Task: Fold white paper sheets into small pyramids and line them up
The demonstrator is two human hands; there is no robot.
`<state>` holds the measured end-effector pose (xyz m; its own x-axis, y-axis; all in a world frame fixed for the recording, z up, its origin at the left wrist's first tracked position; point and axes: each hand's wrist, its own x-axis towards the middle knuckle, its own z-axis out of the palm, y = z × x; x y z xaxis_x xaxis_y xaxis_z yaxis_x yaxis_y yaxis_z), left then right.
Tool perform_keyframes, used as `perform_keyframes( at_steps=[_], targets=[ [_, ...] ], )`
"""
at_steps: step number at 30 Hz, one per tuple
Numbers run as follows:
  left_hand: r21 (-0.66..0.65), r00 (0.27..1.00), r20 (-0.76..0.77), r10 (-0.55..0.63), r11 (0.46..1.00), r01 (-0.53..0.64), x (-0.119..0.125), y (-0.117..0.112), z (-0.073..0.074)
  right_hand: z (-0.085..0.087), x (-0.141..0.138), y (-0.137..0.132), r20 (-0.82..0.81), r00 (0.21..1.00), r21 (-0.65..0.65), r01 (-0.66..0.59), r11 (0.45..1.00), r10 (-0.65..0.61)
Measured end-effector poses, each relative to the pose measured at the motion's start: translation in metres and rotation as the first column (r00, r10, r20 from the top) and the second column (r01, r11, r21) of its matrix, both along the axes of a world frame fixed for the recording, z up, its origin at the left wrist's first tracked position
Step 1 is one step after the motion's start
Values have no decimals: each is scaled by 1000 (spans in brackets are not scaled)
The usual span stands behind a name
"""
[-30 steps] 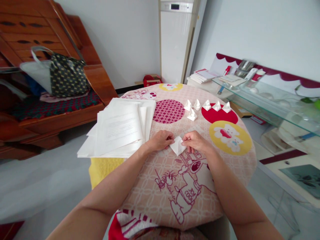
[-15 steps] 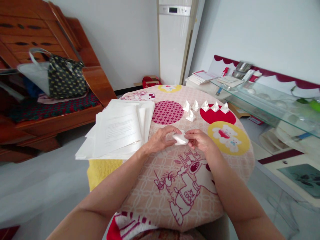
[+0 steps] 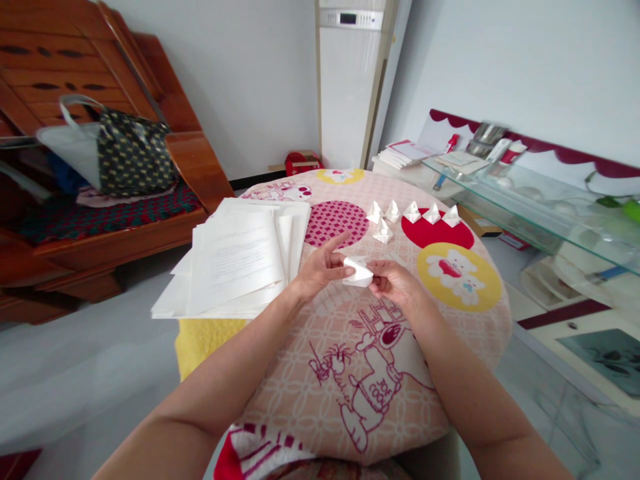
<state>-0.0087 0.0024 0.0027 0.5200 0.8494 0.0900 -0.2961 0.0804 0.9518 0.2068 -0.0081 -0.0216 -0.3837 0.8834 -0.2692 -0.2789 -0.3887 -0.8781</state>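
Between my hands, above the patterned tablecloth [image 3: 300, 373], is a small folded piece of white paper [image 3: 358, 273]. My left hand [image 3: 323, 268] pinches its left end with the thumb in front, while the index finger sticks out up and away from the paper. On the other side my right hand [image 3: 395, 280] grips the right end between thumb and fingers. Farther off on the cloth stand several small folded paper boats [image 3: 413, 213], most of them in a row, with one paper boat [image 3: 383, 231] nearer to me.
A stack of white paper sheets [image 3: 240, 260], the top one printed, lies on the table's left. To the right is a glass-topped stand [image 3: 540, 207] with papers and cups. A wooden bench [image 3: 115, 247] with bags stands at the left, and a tall white air conditioner [image 3: 349, 87] behind.
My left index finger has lifted off the paper and now points up. The folded paper has turned a little and shows more of its face. The boats have stayed in place.
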Motion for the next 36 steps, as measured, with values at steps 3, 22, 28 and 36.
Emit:
perform_keyframes(
  at_steps=[3, 22, 28, 36],
  targets=[
    [-79, 999, 38, -8, 997, 11, 4, -7, 4, -2, -4, -1, 0, 1000, -6, 25, 1000, -25],
    [-167, 995, 103, 9, 986, 9, 10, -8, 1, 1, -9, -5, 34, 996, 38, 76, 996, -78],
    [-88, 998, 60, 36, 996, -31, 1, 0, 0, 19, -5, -11, 137, 946, 288, 245, 926, -293],
    [56, 954, -294, -58, 995, 78, -13, 13, -7, 27, -2, -18, 524, 807, 493, -24, 870, -275]
  ],
)
